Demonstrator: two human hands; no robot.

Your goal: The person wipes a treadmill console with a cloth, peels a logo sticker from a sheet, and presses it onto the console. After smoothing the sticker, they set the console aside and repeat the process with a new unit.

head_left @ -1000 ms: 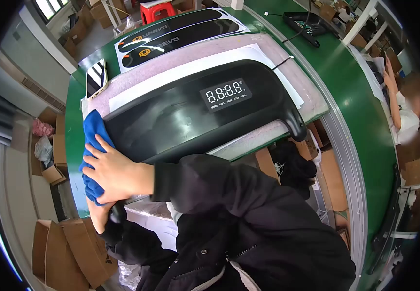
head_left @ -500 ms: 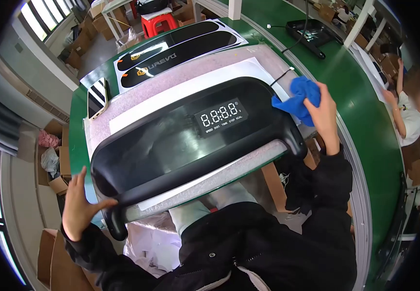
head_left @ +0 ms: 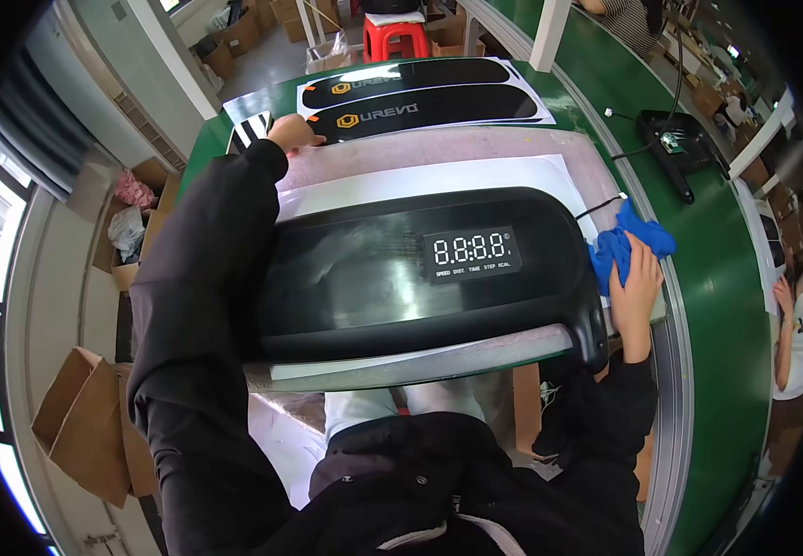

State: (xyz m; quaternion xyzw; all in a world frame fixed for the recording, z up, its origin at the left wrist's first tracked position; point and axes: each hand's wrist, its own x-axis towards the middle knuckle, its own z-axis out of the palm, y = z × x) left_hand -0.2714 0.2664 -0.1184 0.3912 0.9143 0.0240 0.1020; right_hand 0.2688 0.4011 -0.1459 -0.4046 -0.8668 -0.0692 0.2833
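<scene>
My left hand [head_left: 294,135] reaches over to the left end of a black panel lettered UREVO [head_left: 385,115]; its bent fingers pinch at that end, though the exact contact is partly hidden. A blue cloth [head_left: 613,256] lies bunched at the right end of a black console [head_left: 355,278], and my right hand [head_left: 639,280] presses its curled fingers onto it. The console faces up with a lit-looking white digit display [head_left: 472,252]. My left sleeve covers the console's left end. A short black cable [head_left: 599,207] comes out at its upper right.
Another black panel [head_left: 420,78] lies behind the first. A phone [head_left: 251,130] sits beside my left hand. On the green bench at right is a black frame [head_left: 675,148] with a circuit board. A co-worker's arm [head_left: 784,315] shows at far right. Cardboard boxes [head_left: 82,417] stand left.
My left hand has left the console's lower left corner and reached forward to the panel. My right hand has brought the cloth down beside the console. The view has shifted.
</scene>
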